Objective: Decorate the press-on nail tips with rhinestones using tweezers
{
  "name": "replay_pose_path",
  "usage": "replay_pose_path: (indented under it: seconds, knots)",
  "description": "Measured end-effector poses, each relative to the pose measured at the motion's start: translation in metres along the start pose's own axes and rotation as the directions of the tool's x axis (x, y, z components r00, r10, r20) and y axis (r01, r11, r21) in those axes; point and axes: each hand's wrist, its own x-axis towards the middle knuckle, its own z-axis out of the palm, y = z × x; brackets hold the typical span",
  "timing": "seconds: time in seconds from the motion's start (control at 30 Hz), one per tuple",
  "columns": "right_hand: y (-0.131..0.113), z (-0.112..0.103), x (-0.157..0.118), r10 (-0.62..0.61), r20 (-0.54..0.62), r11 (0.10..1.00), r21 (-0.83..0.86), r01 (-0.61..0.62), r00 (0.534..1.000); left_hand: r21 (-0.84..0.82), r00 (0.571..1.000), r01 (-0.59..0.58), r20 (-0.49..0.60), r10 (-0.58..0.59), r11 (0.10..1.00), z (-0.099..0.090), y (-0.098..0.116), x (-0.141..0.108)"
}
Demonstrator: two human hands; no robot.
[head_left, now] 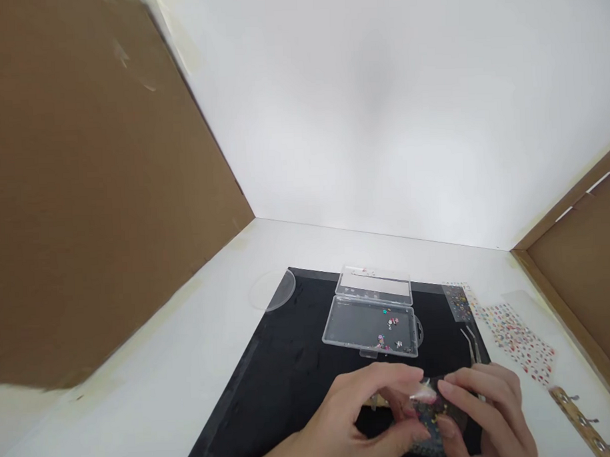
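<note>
My left hand (359, 413) and my right hand (491, 408) meet low in the view, over the black mat (270, 376). Between their fingertips is a clear sheet (432, 421) dotted with small coloured spots, apparently a sticker sheet. Thumb and fingers of each hand pinch it, and they hide much of it. Behind my left fingers shows a bit of something tan (378, 402), mostly covered. Farther off lies an open clear plastic case (358, 323), with small colourful star and flower pieces in its near half.
Metal tweezers (472, 342) lie by the mat's right edge. Sticker sheets (521, 337) spread beyond it, above a wooden strip with metal hooks (582, 419). A clear round disc (274, 289) overlaps the mat's far left corner. Brown boards (98, 196) and a white wall (381, 119) enclose the table.
</note>
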Motion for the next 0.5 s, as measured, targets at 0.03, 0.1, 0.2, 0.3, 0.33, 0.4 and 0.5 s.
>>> replay_pose_path:
  seconds: [0.03, 0.1, 0.2, 0.3, 0.33, 0.4, 0.5]
  knots:
    - [0.001, -0.002, 0.002, -0.010, 0.012, 1.000, 0.015, 0.010, 1.000, 0.022, 0.999, -0.043, 0.015, 0.043, 0.999, 0.000, 0.001, 0.000]
    - [0.003, -0.005, 0.007, -0.033, 0.009, 0.999, 0.028, 0.033, 0.999, 0.076, 0.990, -0.137, 0.047, 0.133, 0.988, 0.000, 0.002, 0.001]
    - [0.002, -0.006, 0.014, -0.040, -0.012, 0.998, 0.041, 0.041, 0.999, 0.173, 0.967, -0.256, 0.051, 0.251, 0.951, 0.000, 0.000, 0.004]
    - [-0.001, -0.007, 0.020, -0.043, 0.008, 0.997, 0.062, 0.042, 0.999, 0.307, 0.920, -0.389, 0.092, 0.380, 0.868, -0.003, -0.006, 0.004]
    - [-0.002, -0.008, 0.021, -0.039, 0.013, 0.996, 0.075, 0.038, 0.999, 0.347, 0.900, -0.435, 0.137, 0.414, 0.831, -0.004, -0.008, 0.003]
    - [-0.003, -0.011, 0.020, -0.022, 0.023, 0.995, 0.097, 0.020, 0.999, 0.378, 0.855, -0.519, 0.243, 0.459, 0.766, -0.007, -0.012, 0.000]
    - [-0.003, -0.018, 0.014, -0.023, 0.064, 0.993, 0.121, 0.015, 0.998, 0.395, 0.802, -0.594, 0.354, 0.481, 0.700, -0.010, -0.016, -0.008]
